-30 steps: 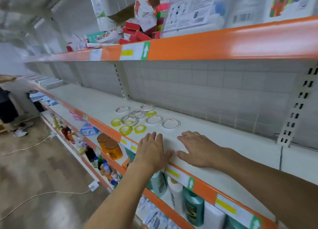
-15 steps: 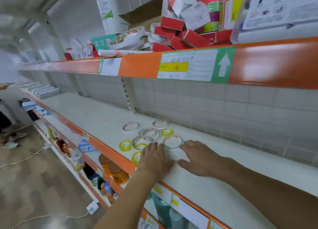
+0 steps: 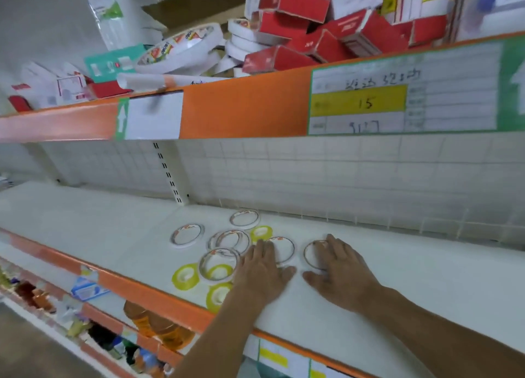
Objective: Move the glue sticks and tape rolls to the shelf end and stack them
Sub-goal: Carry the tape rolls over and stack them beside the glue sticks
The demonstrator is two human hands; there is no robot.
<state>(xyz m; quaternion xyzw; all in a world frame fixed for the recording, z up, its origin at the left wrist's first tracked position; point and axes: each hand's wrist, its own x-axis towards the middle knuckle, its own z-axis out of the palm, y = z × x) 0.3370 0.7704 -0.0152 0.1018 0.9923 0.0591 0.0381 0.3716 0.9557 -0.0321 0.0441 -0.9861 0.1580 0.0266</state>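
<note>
Several flat tape rolls lie scattered on the white middle shelf (image 3: 99, 227): white-rimmed rolls (image 3: 187, 234) and small yellow rolls (image 3: 185, 276). My left hand (image 3: 262, 272) lies flat, fingers straight, over the near edge of one white roll (image 3: 285, 250). My right hand (image 3: 339, 267) lies flat beside it, fingers resting on the rightmost white roll (image 3: 309, 254). Both palms face down on the shelf. No glue sticks are visible on this shelf.
The orange-edged upper shelf (image 3: 241, 108) overhangs close above, piled with red boxes (image 3: 292, 4) and large white tape rolls (image 3: 179, 49). A price label (image 3: 403, 93) hangs on its edge. Bottles (image 3: 159, 326) stand on lower shelves.
Both hands slid forward along the shelf to the tape rolls and now cover the two nearest white ones. The view moved closer and tilted up toward the upper shelf.
</note>
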